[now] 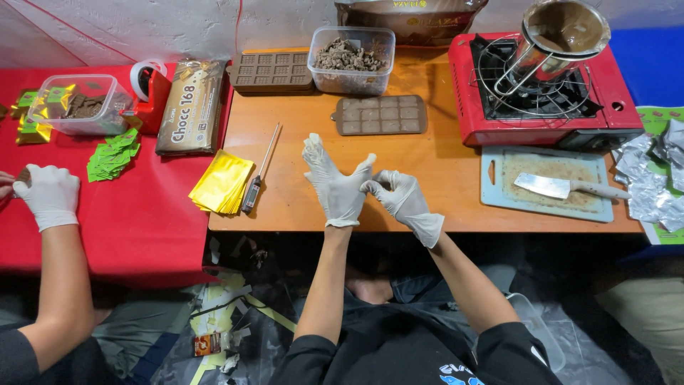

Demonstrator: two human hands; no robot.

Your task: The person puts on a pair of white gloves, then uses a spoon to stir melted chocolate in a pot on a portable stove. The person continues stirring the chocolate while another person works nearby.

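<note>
My left hand, in a white glove, is held up with its fingers spread over the front edge of the wooden table. My right hand, also gloved, pinches the thumb side of the left glove. Neither hand holds any object. A brown chocolate mould lies on the table just beyond my hands. A probe thermometer and a stack of gold foil sheets lie to the left of them.
At the back stand a clear tub of chocolate pieces and another brown mould. A red portable stove carries a metal pot. A cleaver rests on a cutting board. Another person's gloved hand is over the red table.
</note>
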